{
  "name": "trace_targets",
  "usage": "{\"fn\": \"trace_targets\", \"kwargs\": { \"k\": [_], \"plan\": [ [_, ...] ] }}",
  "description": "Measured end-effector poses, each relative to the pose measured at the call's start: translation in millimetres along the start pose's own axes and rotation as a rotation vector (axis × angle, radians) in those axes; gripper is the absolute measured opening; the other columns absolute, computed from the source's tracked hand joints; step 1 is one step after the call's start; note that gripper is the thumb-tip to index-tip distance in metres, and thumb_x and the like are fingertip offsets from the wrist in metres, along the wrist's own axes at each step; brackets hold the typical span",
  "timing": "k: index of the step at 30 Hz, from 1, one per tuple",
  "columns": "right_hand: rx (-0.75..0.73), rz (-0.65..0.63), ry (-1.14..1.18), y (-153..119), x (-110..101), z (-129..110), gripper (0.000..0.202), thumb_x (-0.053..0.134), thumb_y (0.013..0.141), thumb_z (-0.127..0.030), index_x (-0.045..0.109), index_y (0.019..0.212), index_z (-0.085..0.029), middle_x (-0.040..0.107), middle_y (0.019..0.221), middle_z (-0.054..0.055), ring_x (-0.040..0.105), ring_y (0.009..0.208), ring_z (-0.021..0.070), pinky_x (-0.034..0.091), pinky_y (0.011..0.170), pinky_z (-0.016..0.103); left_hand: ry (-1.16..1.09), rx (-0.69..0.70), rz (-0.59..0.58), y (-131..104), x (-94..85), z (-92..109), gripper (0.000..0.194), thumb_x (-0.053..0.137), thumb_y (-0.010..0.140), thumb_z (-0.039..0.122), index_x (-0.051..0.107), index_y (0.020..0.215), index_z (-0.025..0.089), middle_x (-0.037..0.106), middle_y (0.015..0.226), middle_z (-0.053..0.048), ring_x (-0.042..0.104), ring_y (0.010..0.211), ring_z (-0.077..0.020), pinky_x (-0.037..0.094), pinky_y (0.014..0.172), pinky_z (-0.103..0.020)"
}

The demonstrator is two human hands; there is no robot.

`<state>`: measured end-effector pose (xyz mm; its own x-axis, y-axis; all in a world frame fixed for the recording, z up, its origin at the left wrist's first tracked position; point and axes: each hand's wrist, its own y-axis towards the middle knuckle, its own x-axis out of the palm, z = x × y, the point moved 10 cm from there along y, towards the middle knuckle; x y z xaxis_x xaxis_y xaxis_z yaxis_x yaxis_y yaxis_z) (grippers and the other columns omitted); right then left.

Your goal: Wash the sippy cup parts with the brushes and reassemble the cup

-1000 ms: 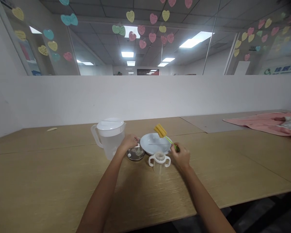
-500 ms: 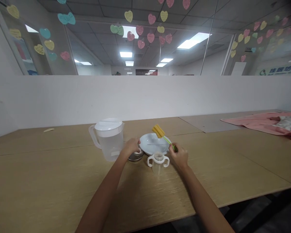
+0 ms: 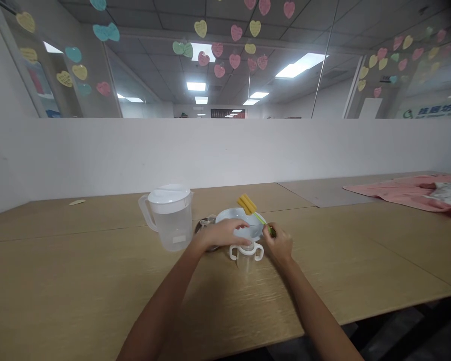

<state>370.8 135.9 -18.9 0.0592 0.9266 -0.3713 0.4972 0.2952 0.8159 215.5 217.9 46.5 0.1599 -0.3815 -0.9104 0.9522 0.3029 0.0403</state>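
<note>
My right hand (image 3: 278, 241) grips the green handle of a bottle brush (image 3: 247, 204) with a yellow sponge head, which points up and left above a white bowl (image 3: 257, 226). My left hand (image 3: 225, 232) reaches over the bowl's near side, thumb and fingers apart with nothing between them. Just below its fingertips stands a clear baby bottle (image 3: 245, 261) with a white two-handled ring and no lid on its mouth. Whether the fingertips touch the bottle's rim I cannot tell. Behind my left wrist, a dark round dish (image 3: 199, 225) holding small clear parts is partly hidden.
A lidded clear plastic pitcher (image 3: 172, 220) stands left of the dish. On the right, a pink cloth (image 3: 383, 188) lies on the wooden table (image 3: 78, 281). A small flat pale piece (image 3: 77, 202) rests at the back left. A white wall (image 3: 225, 150) rises behind the table.
My left hand has moved right, from the dark dish to above the baby bottle, with its fingers spread. My right hand and the brush have stayed nearly still.
</note>
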Motion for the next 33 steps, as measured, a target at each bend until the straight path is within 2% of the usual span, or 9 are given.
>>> {"fn": "trace_targets", "kwargs": {
  "k": [4,7,11,14,17,20,23,26,33],
  "plan": [
    [0.047,-0.003,-0.024,1,-2,2,0.043,0.040,0.086,-0.047,0.067,0.077,-0.014,0.066,0.062,0.007,0.055,0.054,0.0147,0.029,0.053,0.023,0.193,0.022,-0.099,3,35.1,24,0.063,0.072,0.066,0.038,0.052,0.121,0.014,0.058,0.122,-0.013,0.051,0.114,-0.0290,0.042,0.092,-0.035],
    [0.113,0.018,-0.037,2,-8,6,0.044,0.038,0.087,-0.047,0.067,0.082,-0.014,0.066,0.065,0.008,0.055,0.056,0.0157,0.029,0.054,0.024,0.231,-0.018,-0.059,5,34.9,22,0.054,0.073,0.064,0.037,0.058,0.110,0.014,0.063,0.106,-0.013,0.056,0.104,-0.0305,0.046,0.082,-0.035],
    [0.223,0.009,0.015,4,-10,15,0.049,0.034,0.088,-0.049,0.067,0.093,-0.014,0.068,0.073,0.010,0.057,0.063,0.0175,0.032,0.057,0.024,-0.055,0.022,0.078,0,2.0,19,0.073,0.076,0.058,0.048,0.050,0.121,0.023,0.062,0.108,-0.006,0.059,0.099,-0.0254,0.046,0.081,-0.033],
    [0.289,-0.058,0.126,7,-1,23,0.049,0.039,0.085,-0.053,0.068,0.092,-0.015,0.068,0.079,0.010,0.058,0.068,0.0188,0.035,0.060,0.025,-0.430,0.040,0.244,-5,-29.5,9,0.067,0.079,0.056,0.044,0.053,0.114,0.022,0.062,0.108,-0.005,0.060,0.097,-0.0223,0.048,0.080,-0.031],
    [0.432,-0.036,0.389,8,5,40,0.049,0.053,0.074,-0.058,0.068,0.085,-0.013,0.066,0.074,0.009,0.055,0.063,0.0168,0.037,0.056,0.025,-0.739,0.047,0.412,-6,-49.6,-6,0.058,0.079,0.059,0.035,0.055,0.109,0.018,0.061,0.110,-0.008,0.059,0.099,-0.0210,0.048,0.081,-0.029],
    [0.659,-0.043,0.754,2,19,57,0.050,0.065,0.063,-0.060,0.066,0.081,-0.013,0.054,0.056,0.000,0.038,0.042,0.0083,0.028,0.041,0.022,-0.846,0.037,0.569,-6,-58.9,-24,0.057,0.078,0.061,0.034,0.055,0.110,0.017,0.062,0.109,-0.007,0.059,0.100,-0.0205,0.048,0.083,-0.030],
    [0.664,-0.223,0.992,3,33,41,0.051,0.063,0.063,-0.064,0.064,0.077,-0.015,0.043,0.049,-0.006,0.023,0.035,0.0034,0.019,0.035,0.020,-0.604,0.020,0.719,-7,-67.1,-37,0.056,0.080,0.058,0.032,0.059,0.108,0.019,0.061,0.106,-0.005,0.058,0.098,-0.0208,0.047,0.086,-0.033],
    [0.576,-0.379,0.968,2,38,21,0.054,0.062,0.061,-0.068,0.065,0.070,-0.014,0.041,0.044,-0.007,0.023,0.035,0.0032,0.019,0.034,0.019,-0.188,-0.005,0.806,-9,-71.7,-40,0.057,0.082,0.054,0.026,0.062,0.108,0.023,0.056,0.099,-0.003,0.056,0.094,-0.0205,0.046,0.087,-0.034],
    [0.449,-0.448,0.801,3,42,10,0.042,0.074,0.057,-0.054,0.073,0.068,-0.013,0.056,0.047,0.001,0.044,0.044,0.0097,0.034,0.043,0.023,0.437,0.001,0.740,-8,-68.2,-33,0.045,0.068,0.069,0.013,0.059,0.113,0.020,0.052,0.097,-0.007,0.050,0.096,-0.0239,0.044,0.083,-0.034]
  ]
}}
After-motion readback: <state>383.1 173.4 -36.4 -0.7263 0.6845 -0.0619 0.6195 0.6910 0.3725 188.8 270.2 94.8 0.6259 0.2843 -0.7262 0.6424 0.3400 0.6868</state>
